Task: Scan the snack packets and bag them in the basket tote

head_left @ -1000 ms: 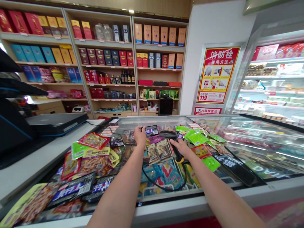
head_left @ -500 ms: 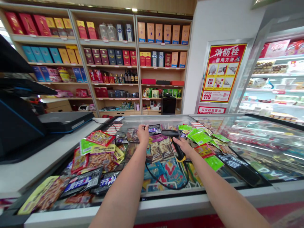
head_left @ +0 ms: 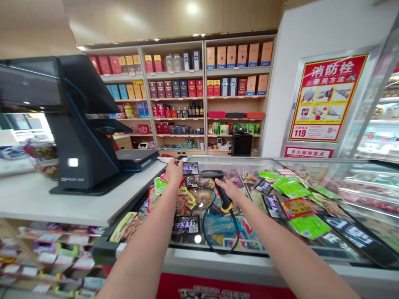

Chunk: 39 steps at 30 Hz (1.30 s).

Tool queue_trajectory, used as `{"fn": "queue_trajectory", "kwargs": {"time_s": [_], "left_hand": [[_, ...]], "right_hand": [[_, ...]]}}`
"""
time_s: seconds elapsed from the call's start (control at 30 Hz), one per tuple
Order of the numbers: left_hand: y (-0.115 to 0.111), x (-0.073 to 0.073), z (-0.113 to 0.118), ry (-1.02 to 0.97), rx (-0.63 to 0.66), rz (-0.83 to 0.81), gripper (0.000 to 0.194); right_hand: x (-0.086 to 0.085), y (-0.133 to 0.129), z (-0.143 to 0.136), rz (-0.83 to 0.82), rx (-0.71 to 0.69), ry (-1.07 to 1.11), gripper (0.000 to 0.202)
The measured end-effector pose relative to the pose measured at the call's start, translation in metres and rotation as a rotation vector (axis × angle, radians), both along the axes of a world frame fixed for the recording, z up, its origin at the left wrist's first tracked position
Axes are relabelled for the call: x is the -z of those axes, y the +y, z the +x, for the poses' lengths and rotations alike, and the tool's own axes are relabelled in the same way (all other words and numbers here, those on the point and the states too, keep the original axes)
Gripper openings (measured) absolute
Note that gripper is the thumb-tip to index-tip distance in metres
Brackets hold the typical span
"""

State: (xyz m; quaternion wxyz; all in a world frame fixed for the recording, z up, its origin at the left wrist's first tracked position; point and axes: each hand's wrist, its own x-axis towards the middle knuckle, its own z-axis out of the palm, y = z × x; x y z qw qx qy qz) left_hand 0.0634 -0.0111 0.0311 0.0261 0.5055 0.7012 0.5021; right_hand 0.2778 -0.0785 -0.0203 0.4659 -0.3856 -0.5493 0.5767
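My left hand [head_left: 174, 171] grips a small black snack packet [head_left: 190, 168] with white lettering by its left edge, over the far left part of the freezer's glass top. Wrapped round the handle of a black and yellow barcode scanner [head_left: 223, 195] is my right hand [head_left: 230, 191]. The scanner's head points left, towards the packets, and its cable loops down over the glass. Below my left hand lie more packets, among them a black packet [head_left: 186, 224] and a yellow-edged packet [head_left: 127, 224]. Right of my right hand is a spread of green packets [head_left: 291, 187], with a red packet [head_left: 301, 207] and black ones.
A white counter [head_left: 84, 205] with a checkout terminal [head_left: 84, 137] and a flat dark device [head_left: 137, 159] borders the freezer on the left. Shelves of boxed goods [head_left: 174, 89] stand behind. A long black object [head_left: 358, 236] lies on the glass at right.
The view has turned left, bringing the checkout terminal into fuller sight. My left hand and the scanner in my right hand have moved left over the freezer. Both hands keep their grip.
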Motion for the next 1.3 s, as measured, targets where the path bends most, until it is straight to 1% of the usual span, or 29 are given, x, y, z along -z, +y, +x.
{"fn": "queue_trajectory", "kwargs": {"time_s": [0.07,0.13,0.2,0.27,0.33,0.4,0.5,0.57,0.63,0.7,0.73,0.83,0.97,1.03,1.07,1.17,1.23,1.3], "left_hand": [[-0.005,-0.003,-0.028,0.019,-0.074,-0.060,0.020],[-0.007,-0.001,-0.050,0.021,-0.128,-0.141,0.022],[-0.006,0.003,-0.065,0.013,-0.143,-0.241,0.026],[-0.004,0.008,-0.073,0.015,-0.128,-0.322,0.029],[-0.003,0.011,-0.074,0.039,-0.116,-0.348,0.030],[-0.004,0.011,-0.071,0.081,-0.116,-0.312,0.030],[-0.012,0.004,-0.060,0.165,-0.147,-0.205,0.030],[-0.018,-0.002,-0.048,0.223,-0.165,-0.101,0.030],[-0.023,-0.004,-0.031,0.283,-0.142,0.000,0.029],[-0.026,-0.001,-0.008,0.343,-0.056,0.045,0.027],[-0.026,0.003,0.007,0.366,0.008,0.036,0.027],[-0.025,0.023,0.060,0.400,0.222,-0.073,0.025],[-0.026,0.056,0.143,0.419,0.490,-0.317,0.024],[-0.029,0.069,0.183,0.431,0.621,-0.435,0.024],[-0.032,0.073,0.201,0.440,0.664,-0.473,0.023],[-0.039,0.082,0.245,0.470,0.712,-0.522,0.022],[-0.041,0.084,0.264,0.467,0.723,-0.535,0.022],[-0.039,0.085,0.275,0.445,0.745,-0.504,0.023]], "right_hand": [[0.000,0.000,-0.021,0.012,-0.046,0.009,0.038],[0.000,0.000,-0.038,0.024,-0.067,0.012,0.042],[0.000,-0.001,-0.048,0.028,-0.072,0.004,0.044],[-0.001,-0.001,-0.053,0.020,-0.072,-0.008,0.044],[-0.001,-0.002,-0.054,0.009,-0.079,-0.016,0.044],[-0.001,-0.001,-0.051,0.011,-0.086,-0.014,0.045],[0.001,0.001,-0.043,0.026,-0.057,0.001,0.045],[0.002,0.001,-0.034,0.027,-0.032,0.008,0.044],[0.002,0.000,-0.023,0.028,-0.010,0.011,0.041],[0.002,-0.001,-0.009,0.029,0.022,0.009,0.040],[0.003,-0.002,-0.001,0.025,0.043,0.009,0.039],[0.007,-0.003,0.028,0.015,0.115,0.022,0.036],[0.014,-0.005,0.074,0.032,0.210,0.035,0.033],[0.017,-0.006,0.098,0.043,0.261,0.042,0.033],[0.018,-0.008,0.110,0.046,0.286,0.045,0.033],[0.018,-0.014,0.139,0.037,0.354,0.056,0.033],[0.018,-0.019,0.154,0.017,0.391,0.072,0.032],[0.017,-0.024,0.165,0.001,0.411,0.092,0.031]]}}
